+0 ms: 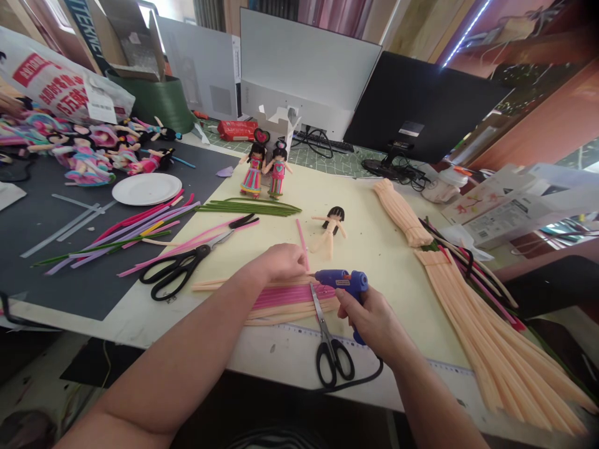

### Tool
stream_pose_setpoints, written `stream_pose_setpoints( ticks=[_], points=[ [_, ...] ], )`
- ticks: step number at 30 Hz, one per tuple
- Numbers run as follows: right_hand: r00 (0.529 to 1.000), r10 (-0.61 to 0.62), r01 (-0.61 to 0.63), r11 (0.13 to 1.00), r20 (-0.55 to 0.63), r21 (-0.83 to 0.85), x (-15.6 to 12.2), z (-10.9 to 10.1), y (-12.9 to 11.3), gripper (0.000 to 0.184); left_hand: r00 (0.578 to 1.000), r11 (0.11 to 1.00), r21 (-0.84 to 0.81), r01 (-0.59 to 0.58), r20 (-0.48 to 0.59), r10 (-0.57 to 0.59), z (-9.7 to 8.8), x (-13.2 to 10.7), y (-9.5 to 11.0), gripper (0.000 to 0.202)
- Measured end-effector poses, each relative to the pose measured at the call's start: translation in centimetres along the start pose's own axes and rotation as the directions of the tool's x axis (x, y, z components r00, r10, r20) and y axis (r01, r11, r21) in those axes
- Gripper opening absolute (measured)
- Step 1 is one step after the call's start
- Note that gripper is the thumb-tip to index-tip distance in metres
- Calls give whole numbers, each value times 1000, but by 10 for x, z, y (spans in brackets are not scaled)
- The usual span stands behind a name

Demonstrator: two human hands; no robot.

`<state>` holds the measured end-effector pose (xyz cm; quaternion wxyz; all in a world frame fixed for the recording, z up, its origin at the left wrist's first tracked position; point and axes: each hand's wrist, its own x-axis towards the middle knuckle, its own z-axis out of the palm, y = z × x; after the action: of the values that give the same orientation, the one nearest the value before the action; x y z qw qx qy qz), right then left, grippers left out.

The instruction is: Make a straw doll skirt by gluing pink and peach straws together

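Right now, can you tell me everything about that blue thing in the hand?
It is a blue glue gun, plastic-looking, with an orange label on its side and a narrow nozzle pointing left. The right hand grips its handle, fingers wrapped round it. A black cord runs from its base over the table edge. The nozzle tip meets a pink pipe cleaner that the left hand pinches, above a bundle of pink and peach pipe cleaners.

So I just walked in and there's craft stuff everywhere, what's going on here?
A person is working with fuzzy craft sticks. The right hand holds a blue glue gun, its nozzle at a pink stick pinched in the left hand. A bare doll lies just beyond, two dressed dolls stand further back, and scissors lie close by.
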<state>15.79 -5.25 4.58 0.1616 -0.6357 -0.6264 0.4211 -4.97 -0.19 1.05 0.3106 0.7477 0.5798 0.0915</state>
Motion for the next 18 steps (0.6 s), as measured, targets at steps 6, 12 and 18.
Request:
stream_pose_setpoints(
  ticks=[6,12,18],
  points=[
    [1000,-8,8,1000,-4,11,0,1,1,29,1000,1000,-14,17,10,-17,0,0,0,10],
    [1000,-7,7,1000,3,3,1,1,3,29,1000,1000,-6,10,9,-10,1,0,-1,13],
    [1000,-3,3,999,-3,-46,-1,-3,1,31,1000,1000,-1,0,15,0,2,-1,-2,13]
  ],
)
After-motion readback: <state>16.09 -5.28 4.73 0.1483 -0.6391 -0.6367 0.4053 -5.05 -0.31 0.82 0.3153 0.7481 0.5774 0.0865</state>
